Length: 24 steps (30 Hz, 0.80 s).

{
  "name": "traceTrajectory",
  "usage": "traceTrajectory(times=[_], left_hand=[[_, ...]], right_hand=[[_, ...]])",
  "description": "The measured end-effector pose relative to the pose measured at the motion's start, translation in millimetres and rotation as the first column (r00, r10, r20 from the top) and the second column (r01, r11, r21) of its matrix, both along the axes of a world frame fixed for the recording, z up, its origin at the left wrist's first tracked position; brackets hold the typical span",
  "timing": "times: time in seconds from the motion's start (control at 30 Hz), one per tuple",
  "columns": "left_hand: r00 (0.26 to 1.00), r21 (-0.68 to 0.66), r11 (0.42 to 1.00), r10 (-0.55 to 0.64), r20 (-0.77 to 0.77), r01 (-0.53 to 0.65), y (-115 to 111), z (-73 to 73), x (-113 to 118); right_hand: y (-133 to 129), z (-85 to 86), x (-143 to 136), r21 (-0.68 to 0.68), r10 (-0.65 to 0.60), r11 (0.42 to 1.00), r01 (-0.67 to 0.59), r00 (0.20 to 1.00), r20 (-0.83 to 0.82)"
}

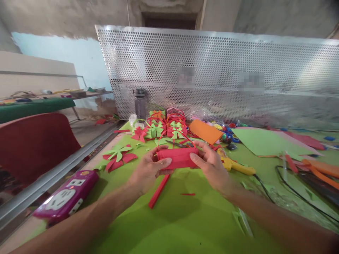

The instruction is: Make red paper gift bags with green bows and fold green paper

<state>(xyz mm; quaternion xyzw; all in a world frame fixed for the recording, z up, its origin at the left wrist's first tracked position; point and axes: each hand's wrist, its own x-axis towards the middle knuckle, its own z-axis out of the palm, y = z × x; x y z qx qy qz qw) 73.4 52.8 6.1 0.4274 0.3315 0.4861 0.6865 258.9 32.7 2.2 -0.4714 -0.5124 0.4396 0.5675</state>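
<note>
Between both hands, above the green tabletop [169, 225], is a small red handbag [178, 158] of foam or paper sheet with a thin looped handle. My left hand [150, 164] grips its left end, thumb on the near face. On the right end, my right hand [210, 164] pinches it the same way. Behind the bag lie scissors [178, 144], partly covered. A red strip [159, 190] lies below it. Farther back stand several small finished bags with bows [156, 129]. A yellow glue gun [238, 166] rests beside my right hand.
Left lie green and red bow cutouts [118, 153] and a purple power strip [67, 197]. A water bottle [140, 104] stands by the perforated metal panel [217, 70]. Orange [206, 131] and light green sheets [272, 141] lie right. A black cord [299, 197] crosses the right side.
</note>
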Motion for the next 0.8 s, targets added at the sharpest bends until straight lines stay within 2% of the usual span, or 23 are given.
traceTrajectory(times=[0.17, 0.3, 0.37, 0.43, 0.47, 0.5, 0.57, 0.63, 0.67, 0.73, 0.8], left_hand=[[0.999, -0.021, 0.999, 0.040, 0.017, -0.040, 6, 1.9, -3], [0.992, 0.000, 0.992, 0.122, 0.036, -0.122, 16, 11.9, -10], [0.983, 0.016, 0.984, 0.177, 0.040, -0.178, 19, 18.4, -13], [0.977, 0.010, 0.977, 0.212, 0.031, -0.212, 20, 23.9, -16], [0.976, -0.001, 0.976, 0.218, 0.023, -0.218, 21, 26.1, -17], [0.976, -0.015, 0.976, 0.217, 0.016, -0.217, 21, 27.9, -18], [0.977, -0.036, 0.976, 0.215, 0.002, -0.215, 20, 30.1, -20], [0.975, -0.052, 0.973, 0.223, -0.006, -0.223, 19, 30.3, -23], [0.973, -0.060, 0.971, 0.230, -0.009, -0.230, 18, 29.6, -25], [0.970, -0.077, 0.966, 0.245, -0.010, -0.245, 15, 26.6, -30], [0.969, -0.089, 0.965, 0.246, 0.000, -0.245, 12, 22.4, -36]], right_hand=[[2, -2.2, 3, 0.029, 0.015, 0.999, -0.017, 0.998, 0.059], [8, -6.7, 9, 0.063, 0.004, 0.998, -0.012, 0.992, 0.124], [12, -8.5, 13, 0.078, 0.013, 0.997, -0.030, 0.977, 0.214], [14, -8.6, 16, 0.132, 0.053, 0.985, -0.115, 0.916, 0.398], [15, -8.0, 17, 0.173, 0.054, 0.970, -0.170, 0.847, 0.529], [15, -6.8, 18, 0.219, 0.024, 0.949, -0.228, 0.743, 0.669], [16, -3.4, 18, 0.282, -0.101, 0.887, -0.366, 0.442, 0.891], [16, 0.5, 15, 0.277, -0.243, 0.815, -0.509, 0.134, 0.961], [17, 2.1, 12, 0.251, -0.296, 0.781, -0.572, 0.016, 0.955], [18, 4.1, 5, 0.186, -0.366, 0.727, -0.661, -0.144, 0.919], [21, 3.3, -4, 0.127, -0.398, 0.683, -0.720, -0.221, 0.890]])
